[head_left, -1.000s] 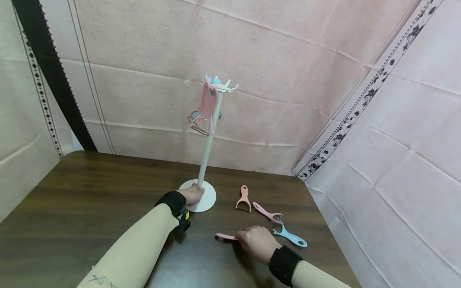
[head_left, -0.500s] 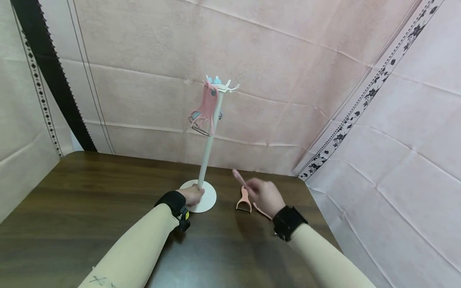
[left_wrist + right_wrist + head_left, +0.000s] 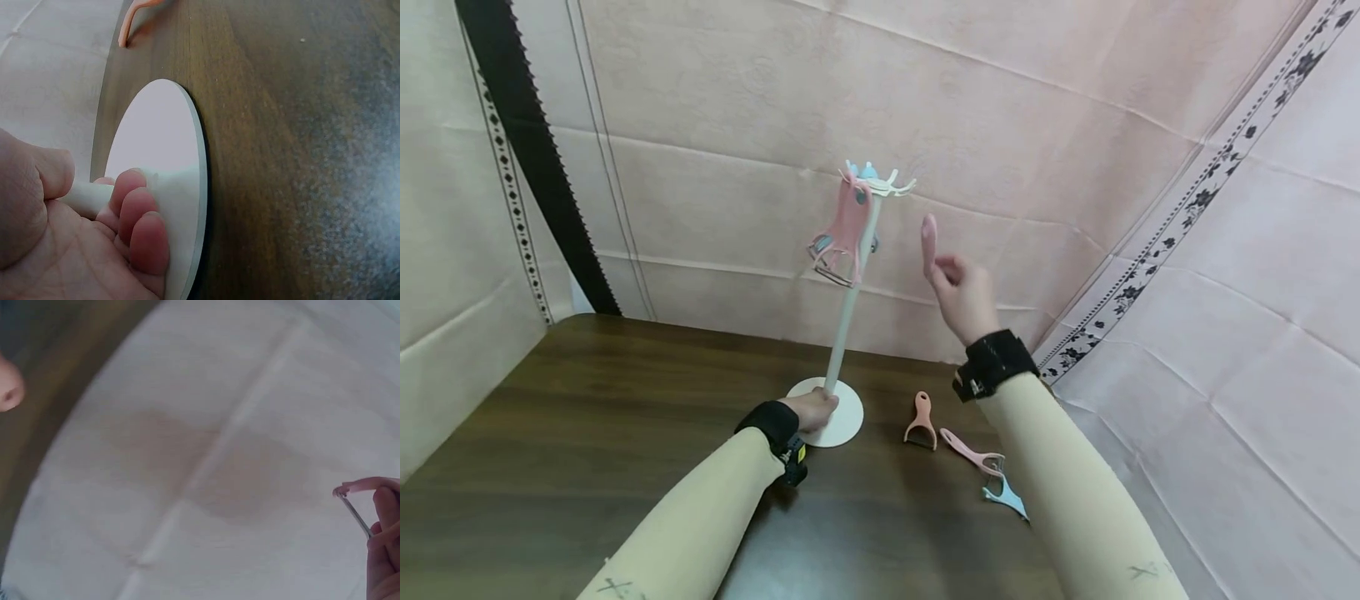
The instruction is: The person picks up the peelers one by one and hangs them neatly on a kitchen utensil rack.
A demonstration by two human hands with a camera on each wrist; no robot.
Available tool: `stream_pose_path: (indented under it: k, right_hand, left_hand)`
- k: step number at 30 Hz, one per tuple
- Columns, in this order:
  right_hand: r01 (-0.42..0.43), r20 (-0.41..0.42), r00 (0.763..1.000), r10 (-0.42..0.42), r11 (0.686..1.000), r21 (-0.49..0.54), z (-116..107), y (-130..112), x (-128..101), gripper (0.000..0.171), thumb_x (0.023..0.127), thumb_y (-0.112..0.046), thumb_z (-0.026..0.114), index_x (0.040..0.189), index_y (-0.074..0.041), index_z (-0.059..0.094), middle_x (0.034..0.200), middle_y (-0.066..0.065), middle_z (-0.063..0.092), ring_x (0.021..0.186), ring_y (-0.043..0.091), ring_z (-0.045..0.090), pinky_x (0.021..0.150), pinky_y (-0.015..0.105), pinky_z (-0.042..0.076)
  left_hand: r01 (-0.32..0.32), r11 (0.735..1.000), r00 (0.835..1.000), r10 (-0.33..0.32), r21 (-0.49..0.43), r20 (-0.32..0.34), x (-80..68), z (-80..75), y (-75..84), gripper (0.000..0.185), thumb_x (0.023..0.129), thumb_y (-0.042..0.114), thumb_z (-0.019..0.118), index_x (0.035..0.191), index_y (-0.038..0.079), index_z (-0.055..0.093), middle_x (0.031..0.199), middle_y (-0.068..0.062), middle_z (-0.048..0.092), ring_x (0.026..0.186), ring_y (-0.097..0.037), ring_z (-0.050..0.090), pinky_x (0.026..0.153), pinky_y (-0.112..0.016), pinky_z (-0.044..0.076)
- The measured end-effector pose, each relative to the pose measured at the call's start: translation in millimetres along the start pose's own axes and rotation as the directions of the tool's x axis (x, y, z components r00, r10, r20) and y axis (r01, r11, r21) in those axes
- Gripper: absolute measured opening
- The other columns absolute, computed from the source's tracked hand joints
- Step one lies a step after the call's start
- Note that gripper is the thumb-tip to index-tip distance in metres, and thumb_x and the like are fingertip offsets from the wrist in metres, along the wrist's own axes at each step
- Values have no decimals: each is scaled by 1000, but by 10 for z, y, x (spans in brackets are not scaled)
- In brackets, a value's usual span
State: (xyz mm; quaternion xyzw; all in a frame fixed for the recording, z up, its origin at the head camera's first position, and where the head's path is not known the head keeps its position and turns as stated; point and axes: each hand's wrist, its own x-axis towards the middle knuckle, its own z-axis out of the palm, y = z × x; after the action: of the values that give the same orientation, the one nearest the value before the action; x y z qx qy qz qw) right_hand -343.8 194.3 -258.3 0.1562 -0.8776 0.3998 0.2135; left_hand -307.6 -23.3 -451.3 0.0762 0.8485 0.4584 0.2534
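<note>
Nearest the camera, two sleeved forearms are reaching out over the dark wooden table (image 3: 587, 417). The left hand (image 3: 812, 410) is resting low at the foot of the white stand (image 3: 847, 321), its fingers (image 3: 139, 215) curling round the pole just above the round base (image 3: 164, 137), thumb on the other side; the base is lying flat on the wood.

To the right of the base, three peelers are lying loose on the table: an orange peeler (image 3: 921, 419) with its handle pointing away from the person, a pink peeler (image 3: 972, 454) lying diagonally just beside it, and a blue peeler (image 3: 1006, 498) partly hidden by the right forearm, close to the table's right edge. Bare wood is stretching out to the left and toward the person.

Higher and farther out, the right hand (image 3: 964, 293) is holding a pink peeler handle (image 3: 929, 242) up in the air, fingers pinching its lower part. Its long axis is standing nearly upright, the rounded end pointing up, level with the upper pole and well apart from it. The right wrist view is showing the blade end (image 3: 354, 501) beside the fingertips.

On the stand's hooked top (image 3: 880, 180), a hanging pink peeler (image 3: 844, 233) is dangling blade down, with the draped pink wall close behind.
</note>
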Motion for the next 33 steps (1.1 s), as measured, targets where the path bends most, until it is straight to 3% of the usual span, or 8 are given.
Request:
stream_pose_path:
  k: [3, 7, 15, 17, 19, 22, 25, 33]
  right_hand:
    - [-18, -39, 999, 20, 998, 54, -25, -182, 183, 23, 99, -19, 57, 114, -4, 64, 104, 9, 71, 93, 16, 67, 79, 33, 51]
    - [8, -75, 997, -6, 999, 39, -31, -360, 350, 23, 99, -17, 56, 116, -3, 63, 103, 9, 72, 93, 15, 68, 77, 29, 49]
    - [39, -61, 997, -37, 999, 34, 93, -538, 434, 21, 99, -15, 57, 115, -5, 63, 104, 7, 72, 92, 9, 67, 78, 26, 49]
    - [37, -44, 998, -36, 999, 34, 118, -574, 425, 21, 99, -16, 57, 117, -7, 63, 106, 6, 71, 95, 9, 66, 82, 26, 49]
    - [40, -34, 999, -39, 998, 39, 127, -595, 415, 22, 99, -16, 56, 119, -7, 62, 108, 6, 71, 97, 11, 66, 83, 26, 49]
    - [43, -33, 999, -42, 998, 35, 120, -603, 390, 22, 99, -16, 56, 119, -7, 63, 108, 6, 71, 99, 14, 66, 83, 26, 49]
    - [39, -36, 999, -38, 999, 19, 116, -597, 383, 22, 99, -16, 57, 118, -8, 63, 107, 5, 71, 98, 13, 67, 82, 26, 50]
    - [42, -53, 998, -42, 999, -5, 118, -632, 398, 21, 97, -17, 60, 115, -9, 66, 103, 2, 72, 89, 5, 65, 78, 24, 49]
  left_hand:
    - [-9, 1000, 1000, 9, -24, 8, 2, -10, 7, 34, 108, 24, 28, 110, -6, 45, 57, 0, 36, 46, -12, 30, 50, -25, 26]
    - [-20, 999, 999, 21, -47, 24, 40, -24, -17, 33, 107, 22, 28, 107, -6, 45, 57, 0, 36, 46, -12, 32, 48, -25, 27]
    - [17, 1000, 1000, -17, -20, -19, 61, 17, -31, 34, 107, 25, 30, 120, -5, 41, 64, -3, 40, 51, -15, 34, 53, -27, 30]
    - [20, 1000, 999, -20, 5, -37, 47, 30, -34, 37, 107, 25, 31, 126, -6, 38, 75, -8, 49, 64, -19, 46, 65, -30, 39]
    - [34, 999, 998, -33, 19, -50, 60, 48, -41, 44, 107, 27, 31, 134, -7, 33, 98, -16, 55, 89, -26, 54, 83, -36, 42]
    - [53, 998, 996, -51, 32, -69, 48, 69, -19, 52, 106, 29, 32, 144, -8, 23, 136, -25, 40, 126, -36, 38, 105, -50, 28]
    - [59, 998, 996, -57, 32, -68, 53, 76, -31, 55, 106, 29, 30, 146, -8, 19, 146, -27, 30, 133, -37, 31, 108, -51, 24]
    - [63, 997, 996, -60, 37, -66, 86, 63, -76, 56, 106, 29, 31, 145, -9, 16, 146, -28, 30, 133, -37, 31, 109, -53, 22]
